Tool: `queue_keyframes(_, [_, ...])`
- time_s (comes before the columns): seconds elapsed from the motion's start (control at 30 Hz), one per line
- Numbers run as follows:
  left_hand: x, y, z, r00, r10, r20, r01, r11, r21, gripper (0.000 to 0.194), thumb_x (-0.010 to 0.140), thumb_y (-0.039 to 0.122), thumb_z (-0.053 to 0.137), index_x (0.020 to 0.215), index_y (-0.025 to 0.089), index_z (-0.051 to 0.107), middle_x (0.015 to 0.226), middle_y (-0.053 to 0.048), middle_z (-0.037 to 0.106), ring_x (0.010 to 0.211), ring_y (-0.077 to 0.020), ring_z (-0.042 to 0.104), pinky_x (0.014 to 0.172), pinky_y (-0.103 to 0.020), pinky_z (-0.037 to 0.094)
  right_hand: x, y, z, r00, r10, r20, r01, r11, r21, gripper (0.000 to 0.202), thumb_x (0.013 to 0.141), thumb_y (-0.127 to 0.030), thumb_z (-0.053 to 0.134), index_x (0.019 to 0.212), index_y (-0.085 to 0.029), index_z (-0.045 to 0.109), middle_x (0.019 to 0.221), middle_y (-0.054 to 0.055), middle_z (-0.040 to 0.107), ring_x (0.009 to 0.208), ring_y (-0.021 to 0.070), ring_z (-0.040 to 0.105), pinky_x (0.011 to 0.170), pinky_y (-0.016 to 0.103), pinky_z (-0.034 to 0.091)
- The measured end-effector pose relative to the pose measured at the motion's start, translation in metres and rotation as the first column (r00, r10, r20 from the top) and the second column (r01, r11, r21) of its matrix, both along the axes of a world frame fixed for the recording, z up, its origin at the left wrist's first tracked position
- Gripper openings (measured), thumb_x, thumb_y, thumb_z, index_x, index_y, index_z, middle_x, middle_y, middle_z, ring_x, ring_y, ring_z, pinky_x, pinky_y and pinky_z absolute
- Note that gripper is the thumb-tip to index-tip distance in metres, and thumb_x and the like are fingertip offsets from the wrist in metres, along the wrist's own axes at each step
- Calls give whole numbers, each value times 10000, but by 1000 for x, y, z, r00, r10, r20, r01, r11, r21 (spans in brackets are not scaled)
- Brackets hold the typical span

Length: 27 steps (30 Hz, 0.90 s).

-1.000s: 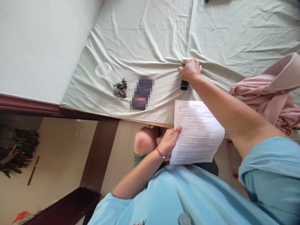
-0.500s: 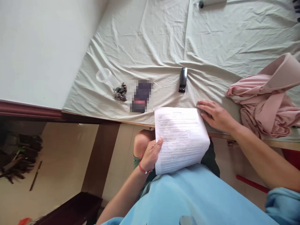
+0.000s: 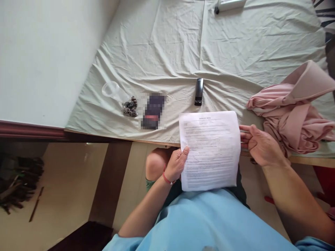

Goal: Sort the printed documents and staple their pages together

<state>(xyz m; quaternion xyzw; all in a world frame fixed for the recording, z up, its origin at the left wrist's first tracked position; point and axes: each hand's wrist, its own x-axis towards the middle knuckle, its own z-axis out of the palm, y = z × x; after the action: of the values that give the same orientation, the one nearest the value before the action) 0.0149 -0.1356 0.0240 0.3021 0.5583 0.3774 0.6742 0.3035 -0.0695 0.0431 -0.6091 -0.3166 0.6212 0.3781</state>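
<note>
Printed paper (image 3: 209, 150), with lines of small text, is pinched at its left edge by my left hand (image 3: 178, 164), the thumb lying on top. Whether it is one sheet or several, I cannot tell. At the right edge is my right hand (image 3: 263, 144), palm turned up and fingers stretched toward the paper; their tips are at or just behind its edge. Beyond the paper's top edge, a small black stapler (image 3: 199, 91) lies on the cloth-covered bed or table.
Left of the stapler lie a pixelated dark item (image 3: 154, 111), a bunch of keys (image 3: 130, 107) and a clear plastic cup (image 3: 111, 90) on its side. Bundled pink fabric (image 3: 290, 115) is at the right. A white object (image 3: 230, 5) sits at the far edge.
The paper has shifted slightly right and lies flatter toward me. My right hand has drawn back from the paper's upper corner and turned palm up beside its right edge.
</note>
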Motion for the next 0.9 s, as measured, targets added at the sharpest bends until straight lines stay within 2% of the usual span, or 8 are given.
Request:
queue_keyframes(0.13, [4,5,-7,996,-51,-71,52,999,15,667,864,768,653,920,123,818,864,-102,800,843,-264,734,781,-335,553,-14,17,-11,990,-14,144,-3,994,113,145,765,-477,807,866,-388,753,839,-18,777,765,213,756,632,362,633])
queue_keyframes(0.3, [-8,24,11,976,-22,-219,51,991,127,554,932,699,627,920,161,758,815,-65,743,784,-200,665,706,-292,525,-16,26,-29,922,-47,383,-59,964,261,159,840,-417,760,930,-286,747,821,4,774,706,184,699,572,292,533])
queue_keyframes(0.37, [-17,41,22,956,3,-293,53,982,181,521,969,670,592,915,171,729,731,-28,664,636,-137,560,593,-261,457,-13,25,-35,883,-42,467,-112,948,299,183,889,-409,732,975,-248,748,851,16,786,729,175,700,592,274,507])
queue_keyframes(0.47, [-28,77,32,944,44,-327,30,975,219,489,935,639,664,1053,166,706,768,-18,649,593,-106,520,545,-247,411,-10,21,-41,882,-65,466,-125,922,365,192,932,-426,717,1001,-249,743,853,8,782,714,166,686,605,274,492])
queue_keyframes(0.53, [-33,103,34,945,-26,-327,89,979,182,470,905,602,717,1062,160,698,781,-19,640,584,-98,517,541,-248,394,-10,19,-45,898,-117,424,-77,907,413,210,922,-458,743,1003,-264,741,849,5,778,693,169,673,594,284,488])
queue_keyframes(0.7, [-34,152,25,942,-230,-242,289,926,244,357,837,497,806,827,164,679,698,-5,591,576,-95,461,527,-248,328,-12,16,-49,899,-236,369,48,891,452,224,901,-480,778,1005,-285,739,861,7,779,683,166,660,595,292,494])
queue_keyframes(0.8, [-35,158,11,934,-246,-258,317,904,285,334,863,465,778,749,169,673,659,-2,565,564,-93,408,516,-251,289,-15,13,-47,868,-228,442,14,900,435,225,916,-458,765,1032,-266,750,845,-7,773,672,146,657,584,266,485])
queue_keyframes(0.9, [-40,152,-2,939,-190,-288,277,913,298,307,898,426,752,733,180,673,619,16,501,539,-88,346,493,-251,249,-18,11,-43,844,-247,476,18,900,435,243,923,-462,756,1051,-256,766,810,-16,761,629,128,638,552,249,471])
